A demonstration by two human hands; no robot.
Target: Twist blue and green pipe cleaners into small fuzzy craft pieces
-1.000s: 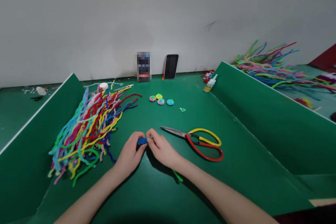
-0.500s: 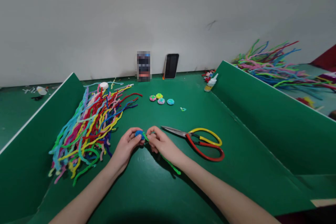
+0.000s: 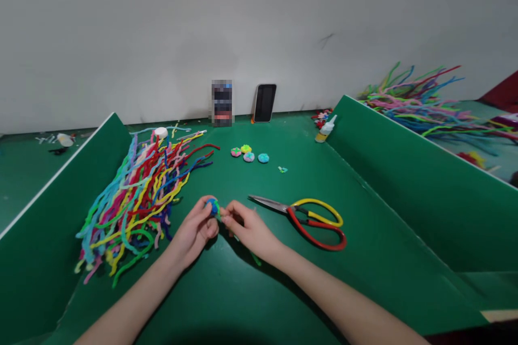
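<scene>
Between the fingertips of my left hand [image 3: 197, 232] is a small blue fuzzy disc [image 3: 212, 206], with green on its right edge. My right hand [image 3: 246, 227] pinches a green pipe cleaner [image 3: 256, 260] right beside the disc; its loose end sticks out below my palm. Scissors [image 3: 288, 208] with one yellow and one red handle lie to the right of my right hand. Ahead of my hands are several small coloured discs [image 3: 249, 157] and a little green-blue scrap [image 3: 282, 170].
A heap of coloured pipe cleaners [image 3: 141, 188] lies on the left. A glue bottle [image 3: 325, 130] stands by the right green divider [image 3: 404, 183]. Two phones, one dark [image 3: 265, 103] and one pixelated [image 3: 222, 103], lean on the white wall. Another heap [image 3: 429, 105] lies beyond the divider.
The blue disc has turned and shifted slightly left in my left fingers, whose lower fingers now show more. The green pipe cleaner's loose end has drawn up and left, closer to my right hand.
</scene>
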